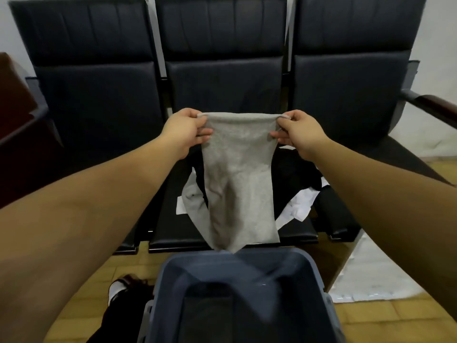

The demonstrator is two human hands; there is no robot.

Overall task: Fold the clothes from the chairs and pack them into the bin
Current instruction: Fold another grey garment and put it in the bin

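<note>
Head view, looking down over both forearms. Bin [319,276]: grey-blue plastic, on the floor directly below the camera, just in front of the middle seat. Inside it, a dark folded item [210,315] lies at the bottom; blurred, so cannot tell what garment it is. No label or writing readable on the bin, nor anywhere else in view.

Left hand [184,132] and right hand [300,133] hold a light grey garment [239,174] up by its top edge, one hand at each upper corner. On both hands the fingers are curled, pinching the cloth between thumb and fingers. Top edge is stretched fairly taut between them. The garment hangs down in a long panel, its lower end reaching to just above the far rim of the bin; cannot tell whether cloth touches the rim.

Behind the hanging garment, on the middle seat of a row of three black padded chairs [99,102], sits a loose pile: black clothing [296,174], white cloth [300,206] showing at the right and a little at the left, and a further grey piece [195,206] at the left edge of the pile. Left and right seats carry no clothes in the visible parts.

Floor is yellowish tile [385,323]. A white sheet [371,273] lies on it right of the bin. A shoe with a white sock [121,288] shows left of the bin.
</note>
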